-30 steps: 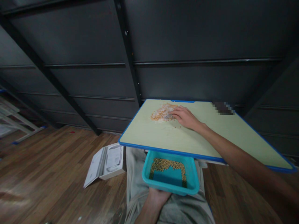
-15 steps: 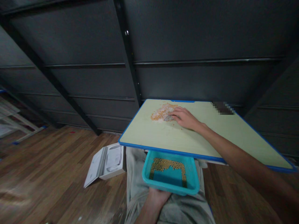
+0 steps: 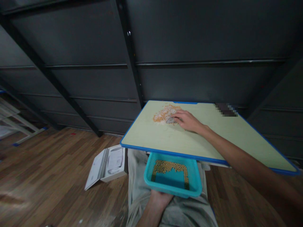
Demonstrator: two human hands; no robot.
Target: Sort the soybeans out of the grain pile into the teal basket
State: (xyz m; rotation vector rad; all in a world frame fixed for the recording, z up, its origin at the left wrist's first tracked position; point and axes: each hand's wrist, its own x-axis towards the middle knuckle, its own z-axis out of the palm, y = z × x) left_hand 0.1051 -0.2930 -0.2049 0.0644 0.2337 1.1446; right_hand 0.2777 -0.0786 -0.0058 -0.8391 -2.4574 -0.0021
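A mixed pile of yellow soybeans [image 3: 156, 118] and small white grains [image 3: 167, 110] lies on the pale tabletop [image 3: 151, 135]. At the pile's right side my right hand [image 3: 188, 120] bends its fingers down over a greyish, partly see-through thing [image 3: 170, 120], whose kind I cannot make out. My left hand [image 3: 161, 198] holds a turquoise plastic basin [image 3: 170, 189] from below at its near edge; its fingers are hidden underneath. Inside the basin, yellow beans [image 3: 169, 165] lie along the far side and down both sides. The basin is over my lap, just below the table's front edge.
A dark, pixelated object [image 3: 226, 109] lies at the table's far right corner. Left of my legs, an open white box [image 3: 115, 164] stands on the wooden floor [image 3: 59, 170]. Dark panels [image 3: 201, 83] rise behind the table. A white metal frame [image 3: 23, 129] is at far left.
My right hand has shifted very slightly at the right side of the pile. The basin and my left hand look the same.
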